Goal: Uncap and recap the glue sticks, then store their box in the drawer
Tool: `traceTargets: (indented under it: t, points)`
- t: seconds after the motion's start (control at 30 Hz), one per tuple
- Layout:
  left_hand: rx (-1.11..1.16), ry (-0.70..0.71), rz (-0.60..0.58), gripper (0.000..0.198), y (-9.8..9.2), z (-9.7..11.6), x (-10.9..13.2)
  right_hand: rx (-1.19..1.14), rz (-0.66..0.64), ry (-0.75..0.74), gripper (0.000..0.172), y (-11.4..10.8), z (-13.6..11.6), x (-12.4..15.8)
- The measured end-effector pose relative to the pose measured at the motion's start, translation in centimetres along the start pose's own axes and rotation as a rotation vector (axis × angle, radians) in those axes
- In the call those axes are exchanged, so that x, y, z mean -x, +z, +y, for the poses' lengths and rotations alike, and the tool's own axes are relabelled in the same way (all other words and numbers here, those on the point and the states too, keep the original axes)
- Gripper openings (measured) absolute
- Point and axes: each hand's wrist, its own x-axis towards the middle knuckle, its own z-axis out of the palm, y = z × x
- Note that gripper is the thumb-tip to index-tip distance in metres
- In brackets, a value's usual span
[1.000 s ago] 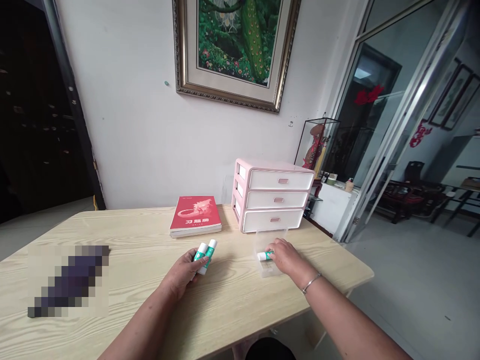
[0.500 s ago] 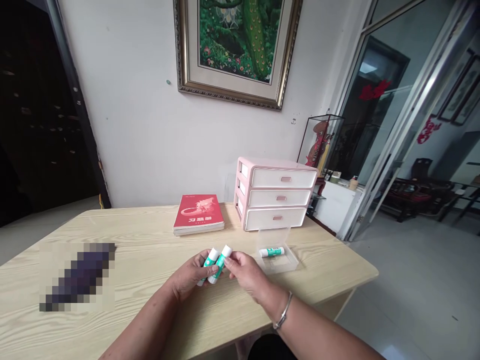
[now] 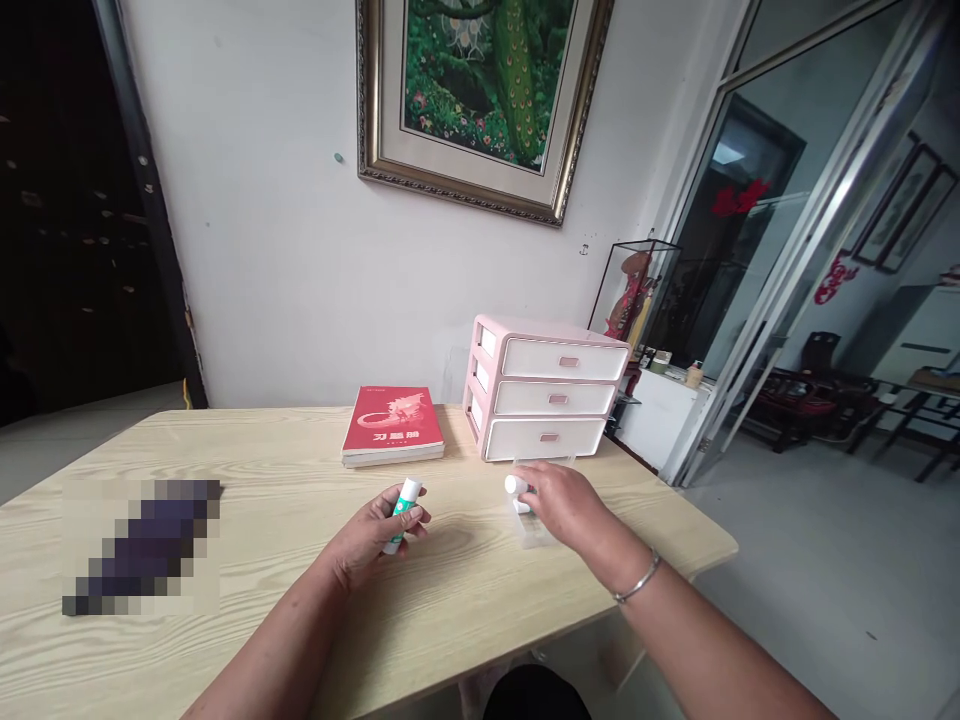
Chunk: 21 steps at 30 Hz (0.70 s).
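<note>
My left hand point(image 3: 386, 525) is closed round a green and white glue stick point(image 3: 406, 508), held tilted above the table with its white cap up. Over the clear plastic box point(image 3: 538, 535), my right hand point(image 3: 566, 505) grips another glue stick point(image 3: 514, 485); only its white end shows past the fingers. Just beneath it, the white end of a third glue stick point(image 3: 522, 507) lies in the box. My right hand hides most of the box and the rest of that stick.
A red-covered book stack point(image 3: 395, 420) lies near the table's back edge. Beside it stands a pink and white drawer unit point(image 3: 551, 395), its drawers closed. A pixelated dark object point(image 3: 146, 545) lies on the left of the wooden table point(image 3: 277, 450).
My right hand has taken one of the two glue sticks from my left hand and carried it right, over the clear box. My left hand keeps the other. The view has shifted slightly.
</note>
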Motion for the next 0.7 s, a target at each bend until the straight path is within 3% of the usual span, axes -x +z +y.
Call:
traceTargets:
  t: [0.1, 0.17, 0.33, 0.53, 0.63, 0.7]
  points:
    - [-0.015, -0.012, 0.010, 0.052, 0.0, 0.0, 0.0, 0.098, -0.201, 0.079, 0.011, 0.4, 2.7, -0.3]
    - [-0.021, -0.025, 0.013, 0.052, 0.0, -0.1, 0.0, 0.103, -0.292, 0.122, 0.014, 1.3, 3.7, -0.4]
    - [-0.020, -0.028, 0.015, 0.052, -0.4, -0.5, -0.3, 0.068, -0.337, 0.162, 0.022, 3.2, 4.5, -0.9]
    - [-0.008, -0.008, -0.013, 0.048, -0.3, -0.4, -0.2, 0.033, -0.268, 0.175, 0.025, 3.2, 3.9, -1.3]
    - [0.045, -0.002, -0.052, 0.039, 0.4, -0.2, 0.2, -0.131, -0.116, 0.147, 0.025, 3.2, 1.1, -0.7]
    - [0.111, 0.005, -0.101, 0.037, 1.0, 0.0, 0.5, -0.406, -0.070, 0.121, 0.024, 3.8, -1.8, -0.1]
